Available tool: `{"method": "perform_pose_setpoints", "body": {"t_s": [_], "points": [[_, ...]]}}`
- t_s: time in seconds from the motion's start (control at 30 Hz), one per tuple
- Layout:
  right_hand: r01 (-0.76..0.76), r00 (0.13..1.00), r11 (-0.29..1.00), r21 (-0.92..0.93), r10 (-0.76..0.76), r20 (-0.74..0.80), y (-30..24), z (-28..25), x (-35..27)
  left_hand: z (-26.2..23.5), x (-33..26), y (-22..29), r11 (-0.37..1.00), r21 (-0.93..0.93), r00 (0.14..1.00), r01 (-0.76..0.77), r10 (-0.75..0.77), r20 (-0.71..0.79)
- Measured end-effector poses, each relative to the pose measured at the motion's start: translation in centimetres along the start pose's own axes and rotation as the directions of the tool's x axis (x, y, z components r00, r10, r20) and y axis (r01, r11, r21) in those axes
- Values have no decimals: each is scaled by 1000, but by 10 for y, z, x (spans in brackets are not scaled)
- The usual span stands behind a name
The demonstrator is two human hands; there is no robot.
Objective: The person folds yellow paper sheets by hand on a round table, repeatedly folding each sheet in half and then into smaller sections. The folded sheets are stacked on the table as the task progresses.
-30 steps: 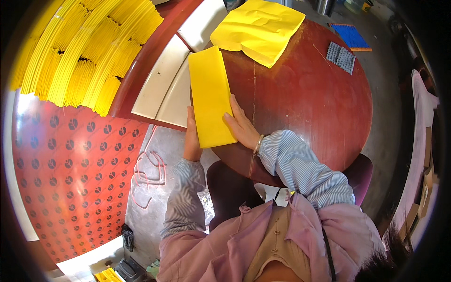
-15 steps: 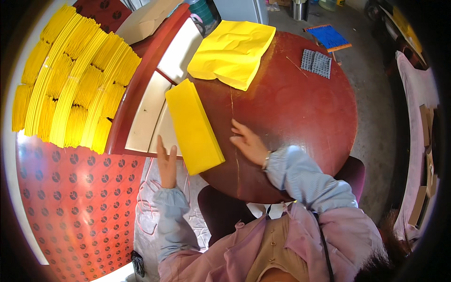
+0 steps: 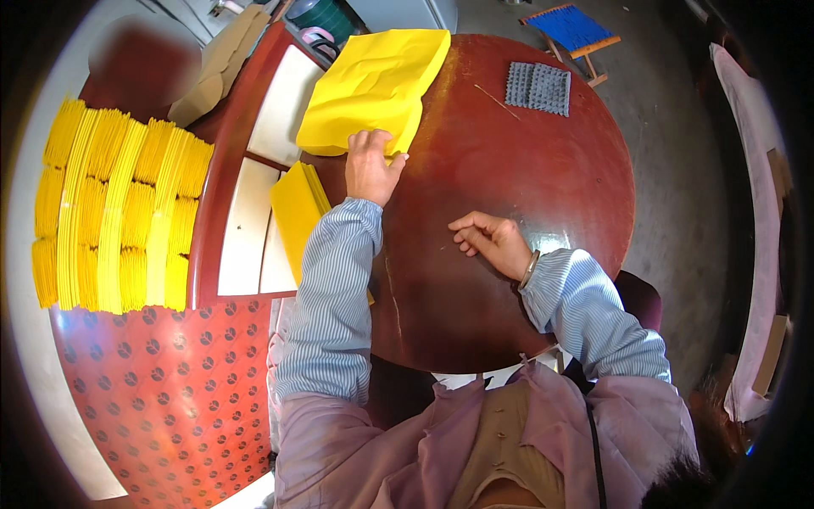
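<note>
Left hand (image 3: 370, 165) touches 1 yellow sheet (image 3: 373, 89); 1 folded stack (image 3: 298, 212) beside.

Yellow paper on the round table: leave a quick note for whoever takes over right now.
Left hand: flat on the near edge of the loose yellow sheets, not gripping.
Right hand: empty, fingertips resting on the round red table.
Folded yellow stack lies at the table's left edge, beside the left sleeve.
Done: one stack folded and set aside.
Left: the loose sheets are unfolded.
</note>
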State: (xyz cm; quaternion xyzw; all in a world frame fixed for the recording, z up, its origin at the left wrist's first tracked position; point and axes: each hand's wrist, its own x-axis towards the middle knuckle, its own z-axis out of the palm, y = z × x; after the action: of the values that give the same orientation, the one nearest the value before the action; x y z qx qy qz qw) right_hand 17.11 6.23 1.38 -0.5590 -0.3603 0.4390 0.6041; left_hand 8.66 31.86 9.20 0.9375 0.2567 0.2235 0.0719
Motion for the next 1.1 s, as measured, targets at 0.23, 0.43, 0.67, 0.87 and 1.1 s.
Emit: {"method": "perform_pose_setpoints", "body": {"t_s": [0.23,0.43,0.67,0.87,1.1], "points": [[-70,996,986,148,60,73,-1,-8,-1,15,7,-29,986,-165,999,13,-21,-47],[5,996,995,102,-14,90,-3,-13,-2,10,7,-34,981,-168,995,94,-99,-23],[29,996,989,142,-41,85,-2,-12,-2,4,11,-36,968,-203,989,145,-143,25],[-45,997,991,124,38,60,-11,-9,14,2,14,-39,952,-245,983,181,-170,65],[119,993,990,72,-119,4,-40,7,122,-7,20,-41,855,-385,937,348,-305,170]]}}
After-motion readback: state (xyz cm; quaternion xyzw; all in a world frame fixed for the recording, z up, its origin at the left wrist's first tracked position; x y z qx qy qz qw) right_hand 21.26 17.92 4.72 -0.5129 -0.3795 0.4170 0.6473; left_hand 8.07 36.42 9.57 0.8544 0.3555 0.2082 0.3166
